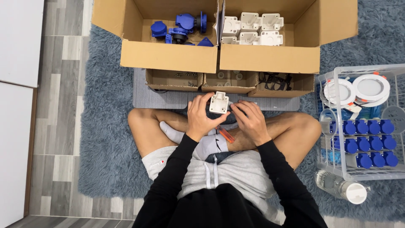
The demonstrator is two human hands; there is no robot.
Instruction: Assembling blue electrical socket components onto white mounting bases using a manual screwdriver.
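Seated cross-legged on a blue shag rug [105, 139], my left hand [201, 115] grasps a small white square plastic housing [219, 102] above my lap. My right hand [249, 120] rests just beside it, fingers curled; I cannot tell whether it grips anything. An orange-handled tool [226, 134] lies across my ankle.

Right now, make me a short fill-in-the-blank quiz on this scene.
1. The left hand holds a ____ plastic housing.
2. The big left box holds ____ parts.
3. The wire basket stands on the person's ____ side.

Missing words: white; blue; right
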